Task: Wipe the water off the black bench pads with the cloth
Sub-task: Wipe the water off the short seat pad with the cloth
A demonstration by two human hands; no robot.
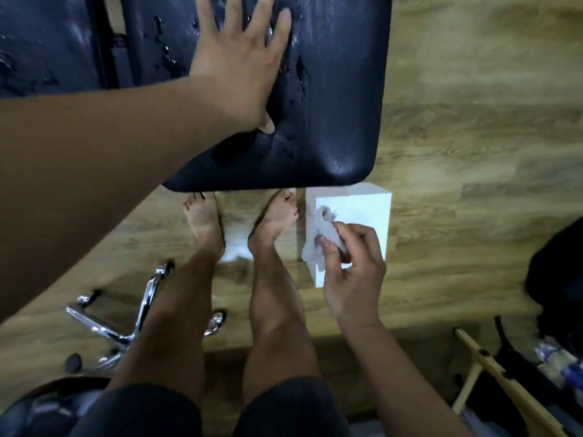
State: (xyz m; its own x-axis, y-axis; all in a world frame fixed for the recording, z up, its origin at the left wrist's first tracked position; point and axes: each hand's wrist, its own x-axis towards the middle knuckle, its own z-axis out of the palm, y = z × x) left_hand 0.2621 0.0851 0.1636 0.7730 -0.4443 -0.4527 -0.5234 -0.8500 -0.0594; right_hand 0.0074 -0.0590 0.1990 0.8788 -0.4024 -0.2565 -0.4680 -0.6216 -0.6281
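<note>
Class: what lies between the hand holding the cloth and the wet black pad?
In the head view, only the white box shows between the right hand and the pad.

black bench pad at 12 o'clock, whitish-grey cloth and white box at 3, wood-grain floor.

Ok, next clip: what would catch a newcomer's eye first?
The left hand lies spread flat on the wet black bench pad at top centre, with water beads beside its fingers. At lower right, the right hand pinches a crumpled white cloth over a white box.
</note>
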